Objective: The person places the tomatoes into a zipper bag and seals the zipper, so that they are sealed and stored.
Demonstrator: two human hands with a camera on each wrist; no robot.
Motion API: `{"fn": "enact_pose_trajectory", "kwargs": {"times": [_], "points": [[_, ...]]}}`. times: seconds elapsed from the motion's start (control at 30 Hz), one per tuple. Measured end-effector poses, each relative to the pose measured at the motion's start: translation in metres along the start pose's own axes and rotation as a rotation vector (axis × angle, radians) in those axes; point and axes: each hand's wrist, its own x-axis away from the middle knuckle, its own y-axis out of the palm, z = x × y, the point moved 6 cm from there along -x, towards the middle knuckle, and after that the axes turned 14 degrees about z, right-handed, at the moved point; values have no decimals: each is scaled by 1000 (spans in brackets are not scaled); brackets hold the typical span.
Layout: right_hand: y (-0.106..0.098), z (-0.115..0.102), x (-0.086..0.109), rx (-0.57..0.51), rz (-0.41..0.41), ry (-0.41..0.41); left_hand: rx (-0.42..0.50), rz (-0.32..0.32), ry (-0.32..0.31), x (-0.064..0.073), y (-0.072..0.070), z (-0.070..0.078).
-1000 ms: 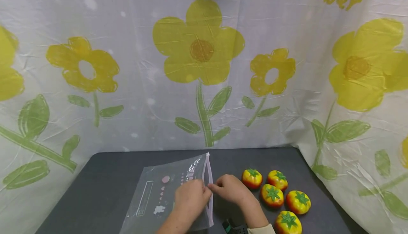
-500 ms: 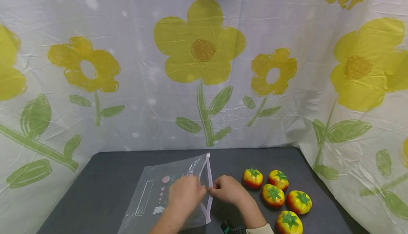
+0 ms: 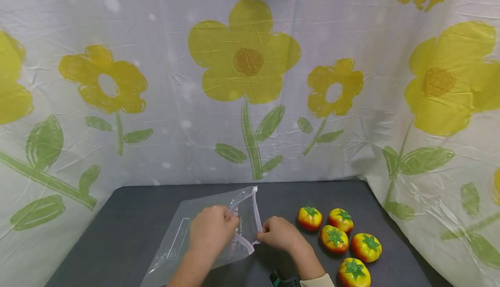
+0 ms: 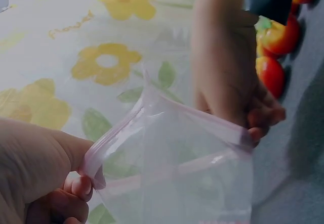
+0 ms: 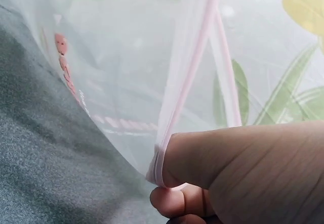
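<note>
A clear zip bag [image 3: 175,239] with pink zip edges and printed pictures lies tilted up off the dark table. My left hand [image 3: 212,230] pinches one edge of its mouth between thumb and curled fingers. The opposite edge is pinched by my right hand [image 3: 279,234]. Between them the mouth gapes wide, as the left wrist view shows along the pink zip strip [image 4: 121,125]. In the right wrist view the thumb presses the zip edge [image 5: 161,166] against the fingers. Nothing shows inside the bag.
Several yellow-red toy persimmons with green leafy tops, one being the nearest persimmon [image 3: 353,273], sit to the right of my right hand. A dark wristband [image 3: 285,279] is on the right wrist. Behind the table [image 3: 129,222] hangs a flower-printed curtain [image 3: 164,83].
My left hand has moved left and up, pulling its edge of the bag away from the right hand. The mouth has spread from a narrow slit to a wide gap.
</note>
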Motion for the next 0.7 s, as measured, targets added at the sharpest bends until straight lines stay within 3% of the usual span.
{"fn": "enact_pose_trajectory", "kwargs": {"times": [0.37, 0.5, 0.7], "points": [[0, 8, 1, -38, -10, 92, 20, 33, -61, -7, -18, -6], [-4, 9, -1, -110, -8, 126, 43, 68, -51, -8, -20, -6], [-7, 3, -2, -174, -17, 93, 81, 114, 0, -7, -18, -2]]}}
